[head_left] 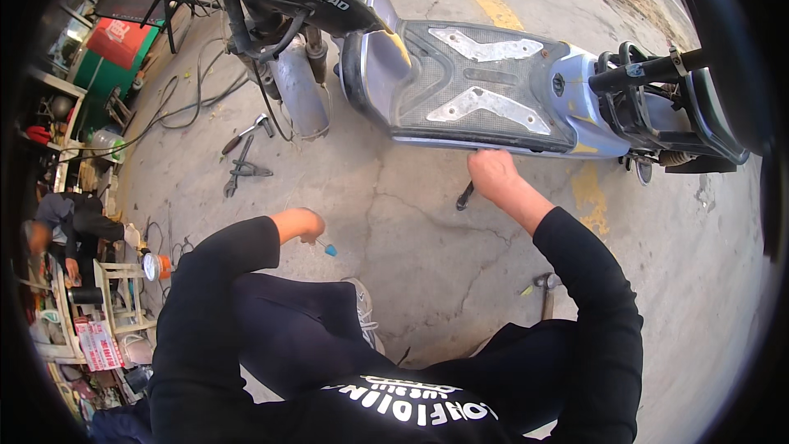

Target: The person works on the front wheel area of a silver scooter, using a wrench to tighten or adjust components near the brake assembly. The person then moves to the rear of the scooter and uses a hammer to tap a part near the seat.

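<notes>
In front of me stands a pale lilac electric scooter (493,86) with a grey ribbed footboard and silver strips. My right hand (493,173) is closed in a fist at the footboard's near lower edge. A short black tool (465,196) shows just below that fist; whether the fingers grip it, I cannot tell. My left hand (304,225) hangs over the floor beside my knee, fingers curled round a thin rod with a blue end (330,250). Its other end is hidden in the hand.
Pliers (248,169), an adjustable wrench (231,184) and a ratchet-like tool (246,135) lie left on the cracked concrete. A hammer (547,292) lies near my right knee. Cables (185,103) trail at far left. Cluttered shelves (62,345) and a seated person (78,226) are beyond.
</notes>
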Motion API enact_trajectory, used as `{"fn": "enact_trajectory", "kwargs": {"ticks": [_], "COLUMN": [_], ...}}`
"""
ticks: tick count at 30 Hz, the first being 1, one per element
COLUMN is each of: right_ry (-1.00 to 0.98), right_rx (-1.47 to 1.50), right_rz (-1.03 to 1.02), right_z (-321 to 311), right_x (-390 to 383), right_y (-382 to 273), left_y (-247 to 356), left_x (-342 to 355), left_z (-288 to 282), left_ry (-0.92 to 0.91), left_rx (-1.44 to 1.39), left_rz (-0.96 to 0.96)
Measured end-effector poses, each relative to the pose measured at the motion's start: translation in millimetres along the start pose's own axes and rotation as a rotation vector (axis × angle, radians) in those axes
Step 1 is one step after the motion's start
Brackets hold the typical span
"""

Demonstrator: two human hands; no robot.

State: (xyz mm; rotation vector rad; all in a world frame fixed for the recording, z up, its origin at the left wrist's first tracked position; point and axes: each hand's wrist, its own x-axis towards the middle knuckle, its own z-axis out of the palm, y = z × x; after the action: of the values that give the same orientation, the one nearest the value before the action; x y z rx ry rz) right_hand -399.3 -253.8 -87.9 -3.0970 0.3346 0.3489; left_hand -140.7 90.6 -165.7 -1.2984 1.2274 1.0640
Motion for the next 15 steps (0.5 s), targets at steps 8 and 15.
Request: {"fn": "enact_trajectory", "kwargs": {"ticks": [8,15], "right_ry": [-0.35,-0.241], "right_rx": [0.347,0.296], "right_rz": [-0.191,-0.026], "right_z": [-7.2,9.4], "right_x": [5.8,15.0], "right_y": [5.1,-0.1], "left_y": [-23.2,-30.9], "left_x": [-12.7,-9.5], "left_z": [60.6,78.3], "left_ry": [0.233,0.541], "left_rx": [-0.417,-0.835], "left_rz": [0.043,0.031]}}
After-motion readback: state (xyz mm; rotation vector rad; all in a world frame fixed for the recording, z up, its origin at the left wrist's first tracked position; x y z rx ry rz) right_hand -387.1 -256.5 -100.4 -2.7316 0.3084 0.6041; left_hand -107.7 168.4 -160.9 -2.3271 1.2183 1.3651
